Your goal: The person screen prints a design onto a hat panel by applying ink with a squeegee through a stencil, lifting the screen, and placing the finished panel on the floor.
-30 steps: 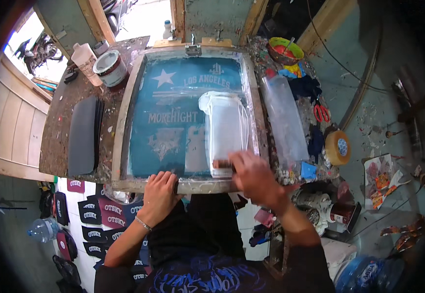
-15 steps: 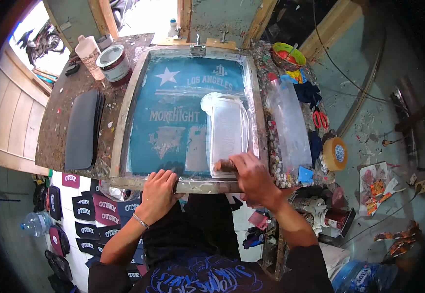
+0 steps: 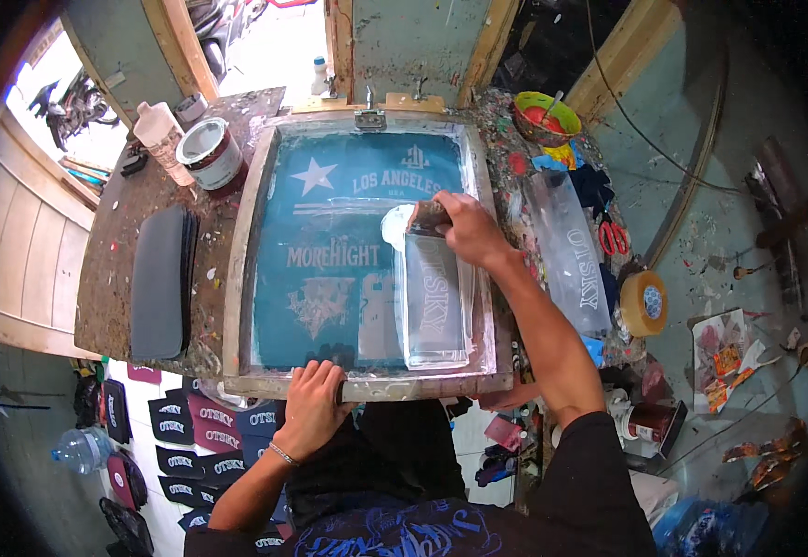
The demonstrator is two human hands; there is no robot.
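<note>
The table (image 3: 102,269) carries the wooden frame (image 3: 240,278) flat on its surface, in the same position on the table as half a second ago. The blue screen (image 3: 320,213) fills the frame. On its right-hand side, the lettered panel (image 3: 433,292) was largely coated white; it now shows grey, with its letters readable along its length. The clear plastic sheet (image 3: 552,218) to the right of the frame now displays a row of white outlined letters (none could be made out on it earlier). White paint (image 3: 395,226) remains at the panel's upper left corner and along its edges.

The scraper (image 3: 426,217) has moved from the near end of the panel to its far end. It lies at the fingertips of the right hand (image 3: 469,230), beyond and to the right of the left hand (image 3: 315,395).

Right hand: fingers closed, pinching the scraper from its right end. Left hand: fingers bent and held together over the near bar of the frame, as before; the thumb's grip cannot be told. The bracelet (image 3: 283,453) circles the left wrist.
</note>
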